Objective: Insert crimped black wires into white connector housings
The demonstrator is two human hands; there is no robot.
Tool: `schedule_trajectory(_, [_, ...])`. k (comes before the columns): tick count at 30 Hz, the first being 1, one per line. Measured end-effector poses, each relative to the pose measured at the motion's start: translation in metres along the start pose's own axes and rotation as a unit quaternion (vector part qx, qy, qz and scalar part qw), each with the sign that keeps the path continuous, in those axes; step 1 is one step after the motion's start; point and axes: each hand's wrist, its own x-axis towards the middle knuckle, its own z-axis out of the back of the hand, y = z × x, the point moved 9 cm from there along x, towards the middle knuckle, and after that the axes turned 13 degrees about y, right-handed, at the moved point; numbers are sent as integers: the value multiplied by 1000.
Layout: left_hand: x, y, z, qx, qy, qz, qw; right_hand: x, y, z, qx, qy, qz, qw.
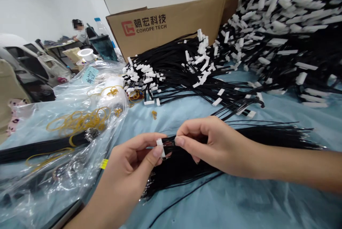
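Between thumb and fingers, my left hand (133, 172) pinches a small white connector (160, 147) near the centre. My right hand (211, 147) is just right of it, its thumb and index finger closed on a thin black wire that runs to the connector. Below both hands lies a thick bundle of black wires (184, 172) with metal tips at its ends. One loose black wire (184, 197) curves across the blue cover (213, 207) in front.
Finished-looking black cables with white connectors (173, 65) are heaped behind, and a taller pile (283, 26) rises at right. A cardboard box (171, 26) stands at the back. Yellow rubber bands (80, 120) and clear plastic lie left. A person (81, 35) sits far off.
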Motion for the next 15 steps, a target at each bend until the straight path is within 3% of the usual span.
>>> schedule_trajectory(15, [-4, 0, 1, 22, -13, -7, 1000, -1, 5, 0, -43, -34, 31, 998])
